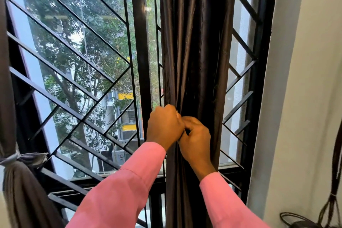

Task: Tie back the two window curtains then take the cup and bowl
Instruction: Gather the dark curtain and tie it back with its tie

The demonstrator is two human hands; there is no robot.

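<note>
A dark brown curtain hangs gathered into a narrow bunch in front of the right part of the window. My left hand and my right hand meet at its front, fingers curled and gripping the bunched cloth at mid height. Whether a tie band lies between the fingers is hidden. At the far left a second curtain hangs gathered, bound by a grey tie knotted round it. No cup or bowl is in view.
Black metal grille bars cross the window, with trees and a building outside. A white wall stands at the right. Dark cords hang at the lower right corner, coiled at the bottom.
</note>
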